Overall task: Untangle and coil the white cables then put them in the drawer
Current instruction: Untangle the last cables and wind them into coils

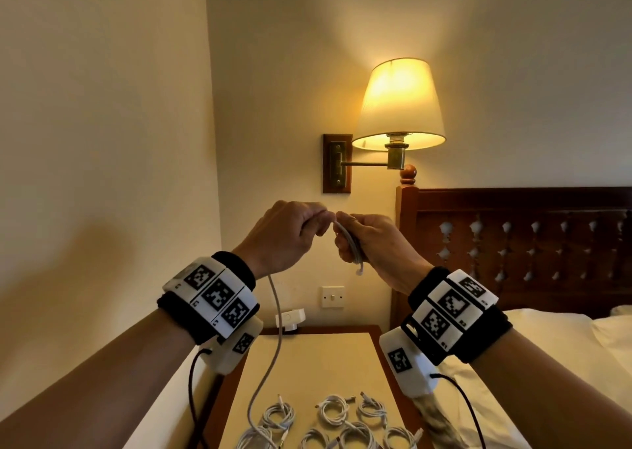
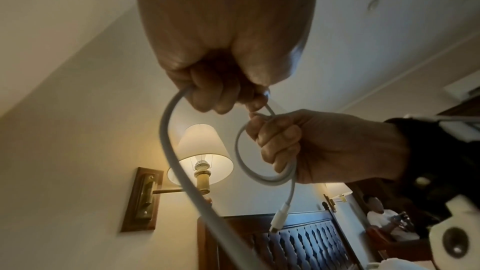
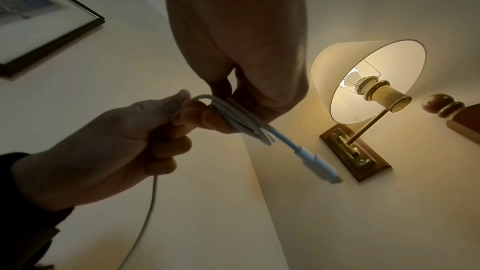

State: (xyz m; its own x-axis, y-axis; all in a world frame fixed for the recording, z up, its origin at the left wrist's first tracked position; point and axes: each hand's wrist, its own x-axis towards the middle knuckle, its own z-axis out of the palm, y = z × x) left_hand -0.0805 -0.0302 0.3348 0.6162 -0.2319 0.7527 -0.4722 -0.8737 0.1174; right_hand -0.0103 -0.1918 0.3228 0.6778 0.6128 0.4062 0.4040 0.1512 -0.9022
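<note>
Both hands are raised above the bedside table (image 1: 307,363). My right hand (image 1: 369,240) grips a small coil of white cable (image 1: 352,243), whose plug end (image 1: 359,272) dangles below the fist. In the left wrist view the coil (image 2: 249,163) forms a loop with the connector (image 2: 279,218) hanging down. My left hand (image 1: 290,233) pinches the same cable just beside the coil. The loose length (image 1: 275,332) hangs from the left hand down to the table. Several coiled white cables (image 1: 335,411) lie on the table's near part. No drawer is in view.
A lit wall lamp (image 1: 398,106) on a brass arm hangs just beyond the hands. A wooden headboard (image 1: 513,243) and a white-sheeted bed (image 1: 547,346) are on the right. A white adapter (image 1: 290,318) sits at the table's back edge, and a wall (image 1: 102,175) stands close on the left.
</note>
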